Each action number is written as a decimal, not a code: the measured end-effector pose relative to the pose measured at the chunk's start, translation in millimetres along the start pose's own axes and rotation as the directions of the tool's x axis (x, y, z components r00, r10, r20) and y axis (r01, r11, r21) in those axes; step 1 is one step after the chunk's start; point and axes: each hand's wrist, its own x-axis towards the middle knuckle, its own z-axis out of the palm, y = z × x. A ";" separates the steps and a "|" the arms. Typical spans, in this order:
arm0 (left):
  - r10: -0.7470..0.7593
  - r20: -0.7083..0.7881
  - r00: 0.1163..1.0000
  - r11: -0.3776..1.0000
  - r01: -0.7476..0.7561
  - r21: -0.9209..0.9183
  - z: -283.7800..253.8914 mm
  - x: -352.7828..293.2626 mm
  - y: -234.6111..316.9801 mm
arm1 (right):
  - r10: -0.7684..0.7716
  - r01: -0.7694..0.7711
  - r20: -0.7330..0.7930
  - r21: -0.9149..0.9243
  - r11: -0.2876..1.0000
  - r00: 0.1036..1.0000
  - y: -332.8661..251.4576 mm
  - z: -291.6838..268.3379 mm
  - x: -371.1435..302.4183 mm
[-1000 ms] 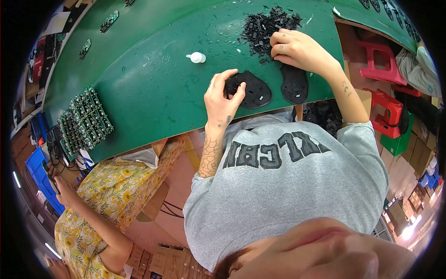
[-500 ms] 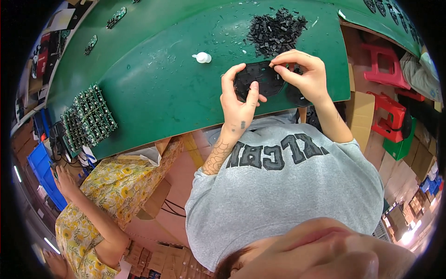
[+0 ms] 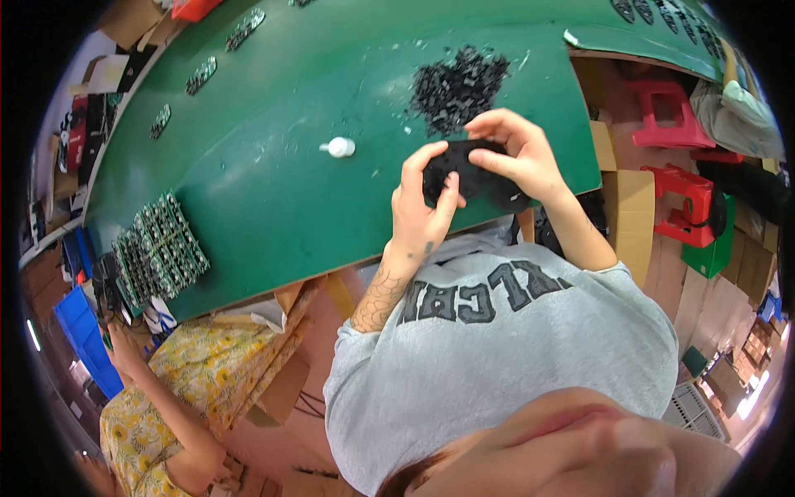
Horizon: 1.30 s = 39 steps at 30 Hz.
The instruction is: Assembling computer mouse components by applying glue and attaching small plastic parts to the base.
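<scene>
A flat black plastic housing (image 3: 464,172) is held just over the near edge of the green table. My left hand (image 3: 422,203) is closed around its left side, thumb across the face and fingers along the far edge. On the right side, my right hand (image 3: 530,161) is closed on the housing, its thumb laid on the face and the index finger curled over the far edge. Another dark rounded part (image 3: 509,199) lies beneath my right hand, mostly hidden. Just beyond the hands is a heap of small black plastic pieces (image 3: 460,87).
A small white bottle (image 3: 340,147) lies left of my hands. Stacked green circuit boards (image 3: 161,248) stand at the table's left end, with several loose boards (image 3: 201,76) farther back. A co-worker's hand (image 3: 124,352) is at lower left. Red stools (image 3: 683,203) stand at right.
The view has shifted, so the table's things sit differently in it. My right thumb and finger, pinched together at the housing's far edge before, are now spread over its right side.
</scene>
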 end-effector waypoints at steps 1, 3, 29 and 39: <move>0.007 0.066 0.998 1.000 -0.008 0.024 -2.9 1.6 2.4 | 0.091 -0.094 0.047 0.049 0.994 0.995 -5.6 -2.5 0.3; -0.045 0.173 0.984 0.999 0.039 0.038 -4.3 9.8 2.9 | 0.216 -0.232 0.177 0.074 0.970 0.960 -7.5 -18.7 3.3; 0.037 0.084 0.996 0.975 -0.055 0.217 -9.8 -22.5 -15.4 | -0.765 0.125 -0.045 -0.979 0.162 0.643 -7.7 -218.0 185.8; -0.309 -0.260 0.915 0.948 0.275 -0.160 -50.6 -44.6 0.5 | -0.202 0.660 0.633 -0.674 0.332 0.748 1.3 -21.4 59.8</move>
